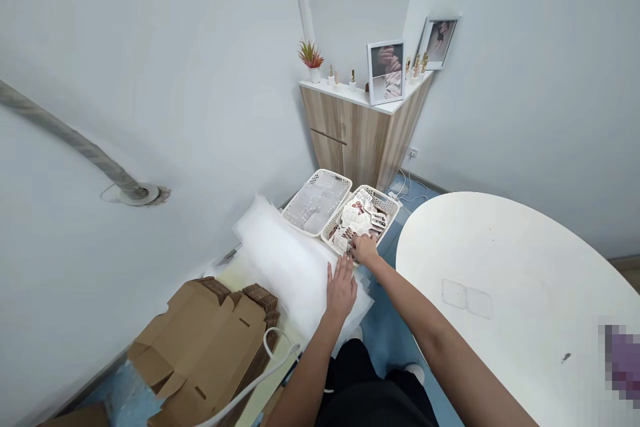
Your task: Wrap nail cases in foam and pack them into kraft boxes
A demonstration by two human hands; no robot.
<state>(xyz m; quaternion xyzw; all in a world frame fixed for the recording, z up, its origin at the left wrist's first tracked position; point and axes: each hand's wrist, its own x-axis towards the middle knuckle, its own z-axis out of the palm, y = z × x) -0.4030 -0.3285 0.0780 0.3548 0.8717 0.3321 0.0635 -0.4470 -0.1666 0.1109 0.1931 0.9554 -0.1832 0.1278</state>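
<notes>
My right hand (365, 249) reaches into the near edge of a white plastic basket (391, 208), its fingers curled down onto small printed cards (354, 218). What its fingertips pinch is hidden. Some cards carry rows of dark reddish shapes that look like false nails. My left hand (342, 285) is held out flat with fingers stretched, close to the basket's near rim and above a stack of white foam sheets (295, 260); it holds nothing. A second white basket (327, 175), full of clear plastic cases (316, 203), stands against the first on its left.
To the right is a round white table (500, 233) with an open clear case (467, 298) on it. Flattened cardboard boxes (205, 333) and a white cable (245, 390) lie at left. A wooden cabinet (363, 137) with picture frames stands in the corner; cords (413, 190) trail on the floor.
</notes>
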